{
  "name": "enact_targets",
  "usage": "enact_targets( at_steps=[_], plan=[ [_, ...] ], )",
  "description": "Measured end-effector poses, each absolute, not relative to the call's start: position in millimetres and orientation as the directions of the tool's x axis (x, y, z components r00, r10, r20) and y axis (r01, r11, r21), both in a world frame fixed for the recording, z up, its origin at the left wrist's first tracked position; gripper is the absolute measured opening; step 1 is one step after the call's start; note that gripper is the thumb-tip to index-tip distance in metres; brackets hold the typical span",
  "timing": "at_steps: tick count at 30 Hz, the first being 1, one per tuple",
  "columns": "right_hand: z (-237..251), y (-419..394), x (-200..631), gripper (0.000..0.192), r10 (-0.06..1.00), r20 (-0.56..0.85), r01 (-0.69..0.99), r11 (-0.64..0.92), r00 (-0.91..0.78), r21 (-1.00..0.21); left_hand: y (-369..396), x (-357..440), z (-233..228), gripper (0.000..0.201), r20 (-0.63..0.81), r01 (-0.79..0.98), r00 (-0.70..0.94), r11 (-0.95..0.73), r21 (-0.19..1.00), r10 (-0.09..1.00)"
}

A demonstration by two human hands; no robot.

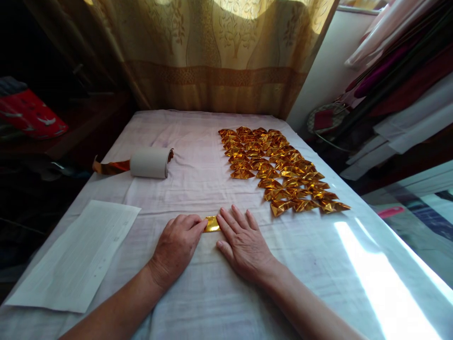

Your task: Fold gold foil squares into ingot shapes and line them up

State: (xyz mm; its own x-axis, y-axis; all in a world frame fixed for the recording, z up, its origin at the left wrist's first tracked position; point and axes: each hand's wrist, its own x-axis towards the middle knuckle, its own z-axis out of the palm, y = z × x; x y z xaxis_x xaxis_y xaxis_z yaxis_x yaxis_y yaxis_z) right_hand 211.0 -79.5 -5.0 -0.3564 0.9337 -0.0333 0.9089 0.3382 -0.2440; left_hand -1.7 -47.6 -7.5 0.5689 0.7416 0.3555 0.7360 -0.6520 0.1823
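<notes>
A small piece of gold foil paper (212, 224) lies flat on the white cloth of the table (198, 179). My left hand (177, 245) presses its fingertips on the foil's left end. My right hand (244, 243) lies palm down with fingers spread, covering the foil's right end. Farther back and to the right, several folded gold foil pieces (279, 170) lie in rows on the cloth.
A white roll with gold foil trailing from it (148, 162) lies at the left middle. A white paper sheet (76, 257) sits at the near left. A patterned curtain (215, 56) hangs behind the table. Stacked cloth and shelves (399, 80) stand at the right.
</notes>
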Motion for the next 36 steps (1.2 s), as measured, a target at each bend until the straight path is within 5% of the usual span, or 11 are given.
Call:
enact_targets(
  at_steps=[23,36],
  plan=[
    [-5.1,-83.4,205.0,0.055,0.958,0.023,0.925,0.281,-0.285,-0.255,-57.6,-47.6,12.0,0.03,0.321,0.576,0.777,-0.818,-0.014,0.542],
    [-6.2,-84.2,208.5,0.047,0.952,0.123,0.912,0.305,-0.281,-0.273,-45.8,-1.8,5.5,0.019,0.36,0.687,0.639,-0.715,0.13,0.679]
  ],
)
